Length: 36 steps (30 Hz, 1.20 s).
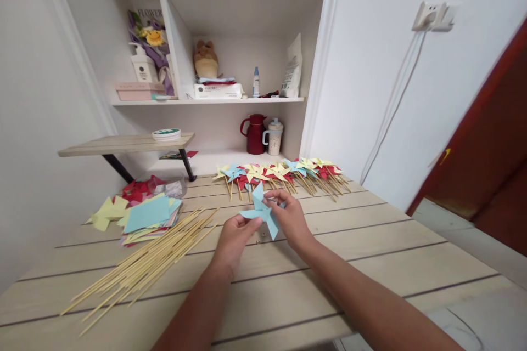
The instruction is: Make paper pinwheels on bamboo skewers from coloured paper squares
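A light blue paper pinwheel [260, 210] is held over the middle of the wooden table [370, 263]. My left hand [234, 238] pinches its lower left blade. My right hand [290, 218] grips it at the centre and right side, fingers curled over the folds. A loose pile of thin bamboo sticks [144, 260] lies to the left of my hands. A stack of coloured paper squares [148, 218] sits further left.
A row of finished red, yellow and blue pinwheels on sticks [284, 173] lies along the table's far edge. Behind stand white shelves with a red jug [255, 134] and a mug [274, 137]. A small raised wooden stand [123, 145] is at the back left.
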Each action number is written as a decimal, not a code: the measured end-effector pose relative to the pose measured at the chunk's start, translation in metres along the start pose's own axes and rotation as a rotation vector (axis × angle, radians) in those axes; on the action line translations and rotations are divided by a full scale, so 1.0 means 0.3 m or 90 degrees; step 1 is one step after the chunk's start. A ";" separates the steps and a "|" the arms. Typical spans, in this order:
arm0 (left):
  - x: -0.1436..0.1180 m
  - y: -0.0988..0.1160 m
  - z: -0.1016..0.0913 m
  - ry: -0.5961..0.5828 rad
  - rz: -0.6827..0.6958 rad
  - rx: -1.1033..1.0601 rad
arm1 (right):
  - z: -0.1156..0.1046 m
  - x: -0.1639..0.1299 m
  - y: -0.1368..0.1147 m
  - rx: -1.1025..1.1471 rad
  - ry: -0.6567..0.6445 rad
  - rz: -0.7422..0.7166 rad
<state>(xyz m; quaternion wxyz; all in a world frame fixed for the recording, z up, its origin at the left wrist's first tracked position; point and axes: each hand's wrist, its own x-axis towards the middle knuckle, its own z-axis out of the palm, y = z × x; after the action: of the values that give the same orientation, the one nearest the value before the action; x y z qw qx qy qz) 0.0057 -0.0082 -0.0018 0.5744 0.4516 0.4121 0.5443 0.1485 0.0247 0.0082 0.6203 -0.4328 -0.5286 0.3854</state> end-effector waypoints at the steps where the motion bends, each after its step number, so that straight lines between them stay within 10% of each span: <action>1: 0.003 -0.003 -0.004 0.010 0.008 0.004 | 0.002 -0.001 0.003 0.011 -0.013 0.008; 36: 0.004 0.008 0.000 0.122 0.052 -0.007 | 0.003 -0.006 0.011 0.122 -0.139 0.086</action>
<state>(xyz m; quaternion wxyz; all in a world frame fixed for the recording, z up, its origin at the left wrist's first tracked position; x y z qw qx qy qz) 0.0051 -0.0070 0.0006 0.5121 0.4108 0.4432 0.6104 0.1473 0.0243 0.0046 0.5698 -0.3620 -0.5236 0.5197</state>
